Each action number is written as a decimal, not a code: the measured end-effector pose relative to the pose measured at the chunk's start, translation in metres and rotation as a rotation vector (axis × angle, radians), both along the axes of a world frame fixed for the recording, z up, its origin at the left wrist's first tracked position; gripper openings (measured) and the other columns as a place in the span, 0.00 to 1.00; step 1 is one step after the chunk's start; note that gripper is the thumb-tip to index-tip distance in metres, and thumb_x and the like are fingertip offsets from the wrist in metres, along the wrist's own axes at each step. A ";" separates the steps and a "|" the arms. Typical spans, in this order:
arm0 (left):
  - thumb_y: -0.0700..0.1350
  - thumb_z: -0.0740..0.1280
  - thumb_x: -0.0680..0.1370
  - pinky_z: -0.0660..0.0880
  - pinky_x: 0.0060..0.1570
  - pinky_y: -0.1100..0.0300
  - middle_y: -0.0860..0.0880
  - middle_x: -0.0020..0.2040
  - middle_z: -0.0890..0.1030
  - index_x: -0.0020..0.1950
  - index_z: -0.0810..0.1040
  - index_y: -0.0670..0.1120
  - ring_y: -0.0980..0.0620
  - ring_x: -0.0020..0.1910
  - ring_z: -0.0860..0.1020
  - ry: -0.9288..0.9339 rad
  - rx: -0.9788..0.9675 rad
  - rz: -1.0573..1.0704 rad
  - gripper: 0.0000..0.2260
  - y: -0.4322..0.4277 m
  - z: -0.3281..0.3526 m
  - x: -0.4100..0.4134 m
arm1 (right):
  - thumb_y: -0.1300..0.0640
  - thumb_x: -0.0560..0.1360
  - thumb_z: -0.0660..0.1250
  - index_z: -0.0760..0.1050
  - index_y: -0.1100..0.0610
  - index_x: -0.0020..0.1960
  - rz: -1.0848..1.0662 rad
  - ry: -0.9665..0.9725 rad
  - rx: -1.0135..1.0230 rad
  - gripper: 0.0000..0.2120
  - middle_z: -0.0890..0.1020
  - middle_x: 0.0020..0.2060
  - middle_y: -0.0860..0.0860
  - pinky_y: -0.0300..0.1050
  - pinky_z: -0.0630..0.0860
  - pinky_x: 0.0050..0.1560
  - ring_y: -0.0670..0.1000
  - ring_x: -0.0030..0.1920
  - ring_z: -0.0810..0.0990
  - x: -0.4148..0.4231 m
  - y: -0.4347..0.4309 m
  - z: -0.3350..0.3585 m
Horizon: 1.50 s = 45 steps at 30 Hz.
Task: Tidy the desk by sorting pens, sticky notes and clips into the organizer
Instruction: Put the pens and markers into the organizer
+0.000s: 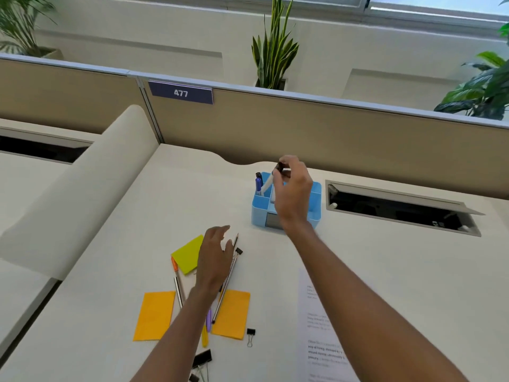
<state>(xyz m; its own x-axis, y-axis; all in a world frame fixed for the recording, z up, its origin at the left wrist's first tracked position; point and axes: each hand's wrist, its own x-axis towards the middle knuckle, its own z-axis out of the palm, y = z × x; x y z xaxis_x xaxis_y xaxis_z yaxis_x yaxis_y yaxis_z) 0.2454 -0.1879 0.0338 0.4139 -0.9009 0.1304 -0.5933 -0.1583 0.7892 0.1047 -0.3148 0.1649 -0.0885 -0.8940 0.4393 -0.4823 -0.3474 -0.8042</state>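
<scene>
Right hand (292,186) pinches a pen (268,183) over the organizer (286,202); left hand (214,260) spread. Tilted pen might snag a divider.

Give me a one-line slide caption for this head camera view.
Right hand lowers a marker into the blue organizer while the left hand reaches for pens on the desk.

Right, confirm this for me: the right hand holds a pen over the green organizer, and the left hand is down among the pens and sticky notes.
Only the colour is wrong. The head view shows the organizer is light blue, not green. The rest holds: the right hand holds a pen over it, and the left hand is down among the pens and sticky notes.
</scene>
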 end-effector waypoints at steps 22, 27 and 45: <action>0.36 0.66 0.81 0.68 0.60 0.69 0.46 0.66 0.77 0.68 0.78 0.44 0.58 0.64 0.71 0.008 -0.022 0.115 0.16 0.040 -0.013 0.008 | 0.66 0.79 0.65 0.79 0.59 0.61 0.094 0.415 0.275 0.12 0.81 0.55 0.58 0.44 0.74 0.45 0.55 0.51 0.78 0.022 -0.054 -0.060; 0.37 0.66 0.81 0.70 0.60 0.63 0.45 0.67 0.77 0.69 0.78 0.43 0.49 0.66 0.75 0.033 -0.001 0.132 0.16 0.050 -0.008 0.011 | 0.62 0.78 0.68 0.77 0.56 0.63 0.066 0.433 0.078 0.14 0.81 0.56 0.53 0.49 0.77 0.51 0.54 0.56 0.78 0.024 -0.015 -0.057; 0.37 0.69 0.79 0.69 0.62 0.61 0.48 0.64 0.77 0.67 0.78 0.47 0.50 0.65 0.74 0.005 0.083 0.240 0.17 0.170 -0.026 0.006 | 0.60 0.82 0.61 0.73 0.60 0.61 0.246 0.558 0.638 0.09 0.78 0.55 0.58 0.49 0.74 0.47 0.59 0.53 0.79 0.044 0.134 -0.133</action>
<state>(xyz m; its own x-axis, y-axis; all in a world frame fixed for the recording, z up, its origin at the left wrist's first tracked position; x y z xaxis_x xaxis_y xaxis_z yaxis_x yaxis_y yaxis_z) 0.2516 -0.0175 0.0083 0.6177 -0.7843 0.0573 -0.5270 -0.3588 0.7704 0.1492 -0.1803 0.0314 0.2170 -0.9490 -0.2285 -0.8333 -0.0582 -0.5497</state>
